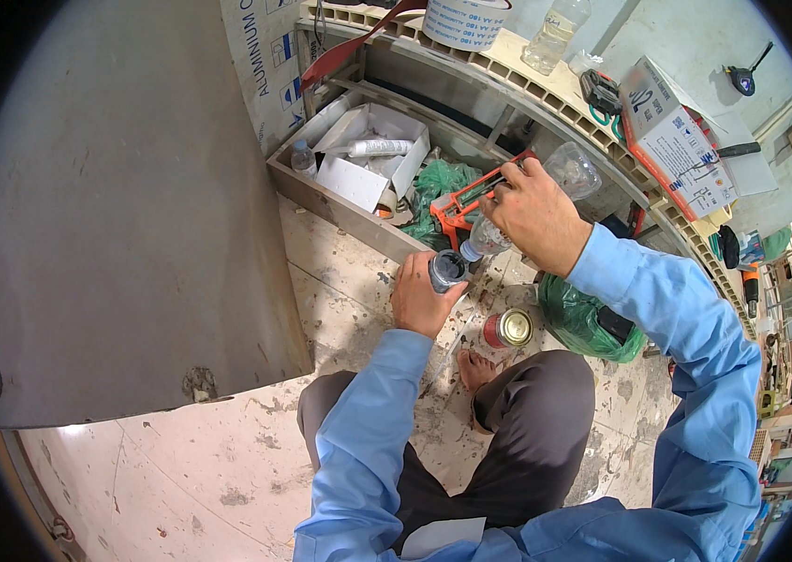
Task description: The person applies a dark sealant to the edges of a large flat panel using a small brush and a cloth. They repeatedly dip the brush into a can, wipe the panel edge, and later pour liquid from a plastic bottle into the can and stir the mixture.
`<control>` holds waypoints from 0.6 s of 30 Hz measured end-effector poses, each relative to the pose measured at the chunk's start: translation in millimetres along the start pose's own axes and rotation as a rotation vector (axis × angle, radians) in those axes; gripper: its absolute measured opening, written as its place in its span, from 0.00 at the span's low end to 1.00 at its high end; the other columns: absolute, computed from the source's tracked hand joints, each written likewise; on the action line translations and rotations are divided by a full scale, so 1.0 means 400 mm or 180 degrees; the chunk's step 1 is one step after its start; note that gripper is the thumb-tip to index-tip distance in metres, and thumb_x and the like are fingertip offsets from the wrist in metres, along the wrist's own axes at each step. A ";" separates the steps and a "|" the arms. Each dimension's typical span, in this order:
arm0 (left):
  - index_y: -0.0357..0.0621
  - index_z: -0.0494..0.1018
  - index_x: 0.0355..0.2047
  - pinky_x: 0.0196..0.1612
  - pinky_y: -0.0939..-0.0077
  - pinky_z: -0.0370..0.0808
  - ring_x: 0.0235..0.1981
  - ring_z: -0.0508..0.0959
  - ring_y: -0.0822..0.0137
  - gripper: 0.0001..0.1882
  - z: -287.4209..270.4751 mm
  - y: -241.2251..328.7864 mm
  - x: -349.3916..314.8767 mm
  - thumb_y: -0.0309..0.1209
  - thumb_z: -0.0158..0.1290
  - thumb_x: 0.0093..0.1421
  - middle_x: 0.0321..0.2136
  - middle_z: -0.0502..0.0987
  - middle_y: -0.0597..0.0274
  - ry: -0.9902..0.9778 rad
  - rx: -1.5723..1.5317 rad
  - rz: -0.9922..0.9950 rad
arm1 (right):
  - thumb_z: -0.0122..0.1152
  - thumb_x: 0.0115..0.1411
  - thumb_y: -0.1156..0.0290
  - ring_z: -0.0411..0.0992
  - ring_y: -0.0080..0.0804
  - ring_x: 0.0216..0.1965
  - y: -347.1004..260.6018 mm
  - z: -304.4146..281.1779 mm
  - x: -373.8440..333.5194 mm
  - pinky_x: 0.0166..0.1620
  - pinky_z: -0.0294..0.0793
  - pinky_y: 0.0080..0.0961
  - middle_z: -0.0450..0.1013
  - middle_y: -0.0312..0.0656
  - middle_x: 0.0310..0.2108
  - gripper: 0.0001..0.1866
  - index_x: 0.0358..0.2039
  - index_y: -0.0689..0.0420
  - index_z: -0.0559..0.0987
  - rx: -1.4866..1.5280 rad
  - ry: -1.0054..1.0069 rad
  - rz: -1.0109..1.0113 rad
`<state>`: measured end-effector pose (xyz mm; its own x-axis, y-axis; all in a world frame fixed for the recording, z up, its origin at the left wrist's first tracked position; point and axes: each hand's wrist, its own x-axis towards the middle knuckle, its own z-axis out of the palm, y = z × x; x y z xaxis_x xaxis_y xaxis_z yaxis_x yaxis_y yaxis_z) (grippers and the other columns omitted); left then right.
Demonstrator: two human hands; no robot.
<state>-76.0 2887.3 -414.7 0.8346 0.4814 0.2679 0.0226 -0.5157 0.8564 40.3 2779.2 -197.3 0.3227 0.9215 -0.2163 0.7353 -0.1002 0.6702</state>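
Head view shows you two things in work: a small open can (449, 269), its inner wall and contents dark grey, and a clear plastic bottle (576, 171) tipped neck-down with its pale blue mouth end right beside the can's rim (whether they touch, you cannot tell from this angle). Both are in front of you, above the paint-spotted floor (340, 314). Just past them runs a wooden tray (349, 217), holding a white box (349, 183) with a white tube (380, 148) in it, a small clear bottle (303, 159) and a green plastic bag (447, 178); an orange-red tool frame (453, 214) lies close behind the tipped neck and crowds that spot. On the floor nearer you stand a red can (514, 329) with a metal lid and, to its right, a green bag bundle (576, 318). A large grey panel (133, 206) fills your left side. Your left hand (417, 298) curls around the open can, thumb and fingers closed on its sides; your right hand (538, 214) grips the bottle around its middle, hiding that part.
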 end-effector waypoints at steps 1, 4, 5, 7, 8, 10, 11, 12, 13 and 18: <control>0.38 0.74 0.50 0.56 0.55 0.74 0.52 0.76 0.45 0.32 0.000 0.000 0.000 0.37 0.76 0.48 0.47 0.77 0.49 0.0040 -0.0011 0.0052 | 0.74 0.45 0.66 0.71 0.37 0.52 0.000 -0.001 0.000 0.50 0.65 0.34 0.80 0.36 0.36 0.30 0.52 0.54 0.82 0.0006 0.0003 0.0004; 0.38 0.74 0.50 0.56 0.55 0.74 0.52 0.76 0.45 0.32 0.001 -0.001 -0.001 0.37 0.76 0.48 0.47 0.77 0.49 0.0050 -0.0011 0.0064 | 0.74 0.45 0.66 0.71 0.36 0.52 -0.001 0.000 -0.002 0.50 0.66 0.34 0.80 0.36 0.37 0.30 0.52 0.54 0.82 0.0018 0.0030 0.0005; 0.38 0.74 0.50 0.56 0.55 0.74 0.52 0.76 0.45 0.33 0.001 -0.002 -0.001 0.37 0.76 0.48 0.47 0.77 0.49 0.0052 -0.0013 0.0066 | 0.74 0.44 0.66 0.71 0.36 0.52 -0.001 0.003 -0.003 0.50 0.66 0.33 0.80 0.36 0.37 0.30 0.52 0.54 0.82 0.0057 0.0018 0.0018; 0.38 0.74 0.50 0.56 0.55 0.74 0.52 0.76 0.46 0.33 0.002 -0.004 0.000 0.37 0.76 0.48 0.47 0.77 0.49 0.0083 0.0024 0.0093 | 0.74 0.44 0.68 0.71 0.37 0.52 -0.003 0.017 -0.006 0.50 0.66 0.35 0.80 0.36 0.37 0.30 0.52 0.54 0.82 0.0074 0.0040 0.0051; 0.38 0.74 0.50 0.56 0.55 0.74 0.52 0.76 0.46 0.33 0.002 -0.006 0.000 0.37 0.76 0.48 0.48 0.77 0.49 0.0111 0.0060 0.0117 | 0.74 0.44 0.68 0.71 0.37 0.53 -0.004 0.029 -0.009 0.51 0.67 0.36 0.80 0.37 0.37 0.30 0.52 0.53 0.82 0.0143 0.0176 0.0050; 0.39 0.73 0.51 0.57 0.55 0.74 0.53 0.76 0.46 0.33 0.002 -0.008 0.000 0.37 0.76 0.48 0.48 0.77 0.50 0.0123 0.0061 0.0112 | 0.72 0.44 0.71 0.71 0.39 0.54 -0.006 0.065 -0.016 0.52 0.68 0.39 0.80 0.37 0.37 0.31 0.54 0.52 0.82 0.0423 0.0324 0.0119; 0.40 0.73 0.51 0.57 0.54 0.73 0.53 0.76 0.45 0.34 0.000 -0.010 0.000 0.38 0.76 0.48 0.48 0.77 0.50 0.0116 0.0031 0.0082 | 0.72 0.44 0.73 0.72 0.39 0.54 -0.008 0.089 -0.021 0.53 0.69 0.40 0.80 0.37 0.37 0.31 0.54 0.51 0.81 0.0585 0.0475 0.0137; 0.42 0.72 0.52 0.57 0.53 0.73 0.53 0.75 0.45 0.34 -0.005 -0.015 0.001 0.38 0.75 0.48 0.49 0.76 0.50 0.0108 0.0019 0.0024 | 0.71 0.47 0.72 0.73 0.41 0.54 -0.013 0.115 -0.025 0.52 0.70 0.41 0.81 0.38 0.39 0.30 0.54 0.50 0.81 0.0910 0.0514 0.0218; 0.41 0.73 0.51 0.56 0.55 0.74 0.51 0.76 0.46 0.33 -0.011 -0.019 0.000 0.37 0.76 0.48 0.48 0.77 0.51 0.0204 0.0045 0.0000 | 0.71 0.50 0.71 0.74 0.42 0.53 -0.024 0.144 -0.034 0.51 0.71 0.41 0.81 0.39 0.41 0.28 0.55 0.50 0.81 0.1242 0.0552 0.0299; 0.41 0.75 0.50 0.47 0.62 0.78 0.44 0.81 0.55 0.32 -0.058 -0.040 0.009 0.33 0.77 0.46 0.44 0.81 0.54 0.0548 0.0139 -0.0283 | 0.82 0.46 0.70 0.78 0.52 0.51 -0.105 0.312 -0.029 0.55 0.77 0.41 0.81 0.44 0.52 0.38 0.59 0.52 0.77 0.3744 0.0733 0.0897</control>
<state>-86.2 2913.8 -417.3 0.7217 0.6387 0.2668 0.1191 -0.4942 0.8611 80.2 2726.0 -311.6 0.5320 0.8457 0.0425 0.7847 -0.4736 -0.3999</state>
